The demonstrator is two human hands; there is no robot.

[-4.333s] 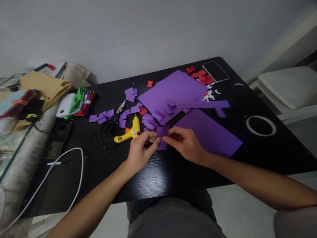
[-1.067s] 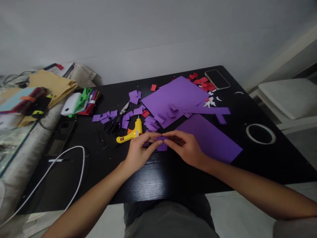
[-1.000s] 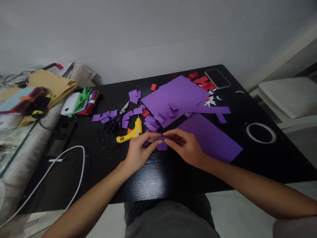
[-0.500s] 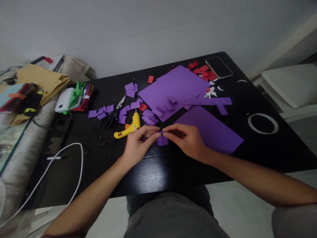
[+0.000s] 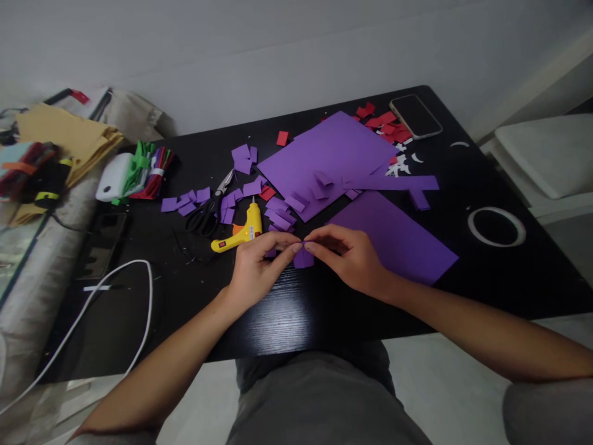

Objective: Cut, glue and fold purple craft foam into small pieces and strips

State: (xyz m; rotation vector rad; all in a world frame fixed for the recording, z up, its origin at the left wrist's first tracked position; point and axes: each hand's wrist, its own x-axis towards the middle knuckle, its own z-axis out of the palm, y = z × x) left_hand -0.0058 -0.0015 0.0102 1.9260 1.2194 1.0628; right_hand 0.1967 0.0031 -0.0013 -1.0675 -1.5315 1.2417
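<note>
My left hand (image 5: 259, 266) and my right hand (image 5: 345, 256) meet fingertip to fingertip over the near middle of the black table (image 5: 287, 315). Both pinch a small folded purple foam piece (image 5: 303, 257), which hangs just below the fingertips. A yellow glue gun (image 5: 237, 233) lies just left of my left hand. A purple foam sheet (image 5: 393, 238) lies right behind my right hand, and a bigger purple sheet (image 5: 327, 157) lies farther back. Several small purple cut pieces (image 5: 278, 216) are scattered between the glue gun and the big sheet.
Black scissors (image 5: 208, 213) lie left of the glue gun. Red scraps (image 5: 382, 123) and a phone (image 5: 416, 116) sit at the far right corner. A white tape ring (image 5: 496, 226) is at the right. A white cable (image 5: 115, 309) loops at the left, by bundled coloured strips (image 5: 146, 173).
The purple piece stood upright between my hands earlier; it is now folded down low under my pinching fingertips. The view has tilted, so the table sits higher in the picture.
</note>
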